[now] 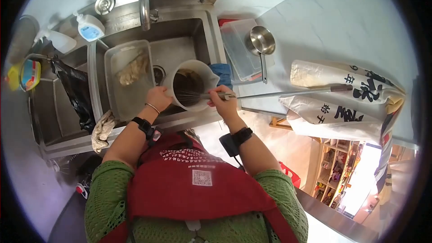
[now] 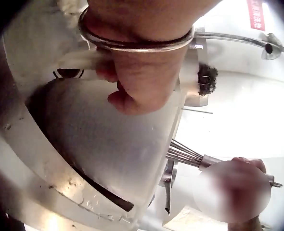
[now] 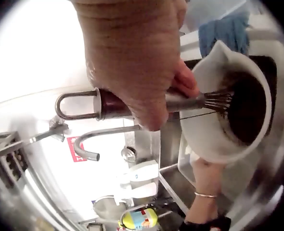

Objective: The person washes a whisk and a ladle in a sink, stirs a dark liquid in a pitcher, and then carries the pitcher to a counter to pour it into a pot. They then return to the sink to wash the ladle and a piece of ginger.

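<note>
A white plastic pitcher point(image 1: 208, 74) with a pouring spout sits at the front of the sink, dark liquid inside. My left hand point(image 1: 159, 98) grips it on the side opposite the spout; in the left wrist view curled fingers point(image 2: 120, 102) close round its pale handle. A wire whisk point(image 1: 203, 96) is held in my right hand point(image 1: 223, 101). Its wires dip through the pitcher's mouth in the right wrist view, and the looped end of its handle point(image 3: 77, 105) sticks out behind the hand. The wire tips are hidden inside the pitcher.
A clear plastic tub point(image 1: 118, 54) holding a pale cloth lies left of the pitcher. The faucet point(image 1: 144, 0) rises behind. To the right are a blue cloth point(image 1: 222, 73), a metal ladle point(image 1: 261, 41), a long metal rod point(image 1: 292, 92) and a printed cloth point(image 1: 342, 103).
</note>
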A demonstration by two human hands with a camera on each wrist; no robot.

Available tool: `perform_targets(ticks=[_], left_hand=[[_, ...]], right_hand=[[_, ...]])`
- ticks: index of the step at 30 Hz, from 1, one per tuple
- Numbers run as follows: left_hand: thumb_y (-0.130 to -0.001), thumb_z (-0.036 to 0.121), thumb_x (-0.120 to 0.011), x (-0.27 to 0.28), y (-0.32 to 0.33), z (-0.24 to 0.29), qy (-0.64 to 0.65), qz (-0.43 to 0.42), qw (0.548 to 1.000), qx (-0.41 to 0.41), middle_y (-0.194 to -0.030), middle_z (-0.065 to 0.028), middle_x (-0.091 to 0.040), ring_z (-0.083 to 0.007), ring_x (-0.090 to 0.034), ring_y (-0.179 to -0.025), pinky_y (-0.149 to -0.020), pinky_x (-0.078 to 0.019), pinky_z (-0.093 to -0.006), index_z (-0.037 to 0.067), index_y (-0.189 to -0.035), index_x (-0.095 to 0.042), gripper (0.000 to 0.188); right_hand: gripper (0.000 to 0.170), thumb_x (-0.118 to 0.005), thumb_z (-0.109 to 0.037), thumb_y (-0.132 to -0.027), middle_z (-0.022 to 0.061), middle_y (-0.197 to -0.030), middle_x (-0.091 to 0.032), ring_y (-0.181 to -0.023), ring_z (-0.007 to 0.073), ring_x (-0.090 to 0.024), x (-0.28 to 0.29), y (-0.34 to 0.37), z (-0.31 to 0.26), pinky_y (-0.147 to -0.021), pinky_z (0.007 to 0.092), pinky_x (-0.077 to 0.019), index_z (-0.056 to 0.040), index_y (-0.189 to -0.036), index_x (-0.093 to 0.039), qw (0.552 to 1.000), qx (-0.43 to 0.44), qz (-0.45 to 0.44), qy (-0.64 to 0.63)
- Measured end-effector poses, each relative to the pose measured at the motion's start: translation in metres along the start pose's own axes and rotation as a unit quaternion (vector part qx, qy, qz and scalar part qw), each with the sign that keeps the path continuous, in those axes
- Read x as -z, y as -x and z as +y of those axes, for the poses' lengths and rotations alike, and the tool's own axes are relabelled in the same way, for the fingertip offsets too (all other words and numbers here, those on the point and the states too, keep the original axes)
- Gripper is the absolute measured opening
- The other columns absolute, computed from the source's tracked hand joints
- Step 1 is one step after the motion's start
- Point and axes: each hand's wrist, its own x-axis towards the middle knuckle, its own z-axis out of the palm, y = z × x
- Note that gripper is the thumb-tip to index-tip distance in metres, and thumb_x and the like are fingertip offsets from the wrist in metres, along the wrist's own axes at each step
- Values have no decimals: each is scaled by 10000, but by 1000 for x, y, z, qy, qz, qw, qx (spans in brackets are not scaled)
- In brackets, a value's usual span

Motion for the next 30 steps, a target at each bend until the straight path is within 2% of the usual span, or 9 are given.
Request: perform_targets(ticks=[4,10,14,16,20,25,26,28,30], left_hand=[[-620,278,-664,-3,3,-3,15,8,1000,-8,-858,-203,-631,-376,-594,-855,-780,-481,-419,26,-832,-672,330],[-632,280,-656,-8,-10,-7,7,-30,999,-23,-880,-200,-634,-376,-594,-866,-797,-481,-415,28,-851,-678,334],[-635,271,-653,1,-11,-3,-8,-19,999,-26,-889,-203,-635,-371,-596,-872,-808,-481,-409,31,-866,-679,334],[-641,260,-645,0,-9,-3,-5,-13,999,-35,-895,-205,-635,-365,-599,-879,-815,-482,-403,33,-869,-681,324],[-648,255,-641,4,-6,4,-4,-24,1000,-1,-906,-204,-636,-361,-600,-890,-819,-481,-400,40,-872,-682,314],[-666,253,-633,2,-8,0,-13,-36,999,-6,-917,-194,-638,-353,-601,-902,-827,-479,-399,54,-881,-685,297],[-666,253,-633,2,-9,0,-10,-35,999,-4,-917,-194,-638,-353,-601,-902,-827,-479,-399,54,-881,-685,297],[-668,244,-627,2,-8,1,-16,-41,999,-15,-920,-198,-636,-354,-598,-908,-828,-479,-401,52,-883,-685,294],[-668,238,-622,3,-7,2,-14,-41,999,-15,-924,-200,-634,-354,-597,-910,-827,-478,-402,48,-881,-683,292]], right_hand=[[114,-651,-117,-764,83,-805,-661,-742,161,-655,7,-24,-3,-658,285,-506,-53,-857,-636,959,197,-81,185],[116,-654,-72,-744,79,-817,-659,-782,211,-642,7,-36,-62,-719,289,-497,-37,-854,-634,890,310,-220,252],[123,-649,-49,-750,70,-788,-655,-743,181,-638,29,-30,-74,-691,281,-503,-30,-870,-633,904,307,-198,224],[118,-641,-42,-757,52,-777,-649,-730,137,-630,41,-24,-67,-660,261,-501,-29,-874,-639,987,40,-98,123],[99,-585,-46,-830,95,-851,-654,-692,113,-626,41,-29,-62,-621,211,-512,-2,-908,-628,988,28,-134,69],[93,-625,-74,-801,53,-761,-638,-660,102,-607,27,-32,-71,-592,220,-485,-7,-865,-631,895,327,-137,272],[93,-625,-74,-801,53,-761,-638,-660,102,-607,28,-30,-71,-592,220,-485,-7,-865,-631,894,327,-139,273],[103,-640,-63,-775,50,-778,-646,-710,113,-612,34,-25,-71,-645,239,-492,-20,-868,-634,990,-3,-100,99],[99,-639,-61,-773,50,-777,-644,-733,106,-612,31,-31,-74,-656,246,-494,-30,-866,-632,986,19,-113,120]])
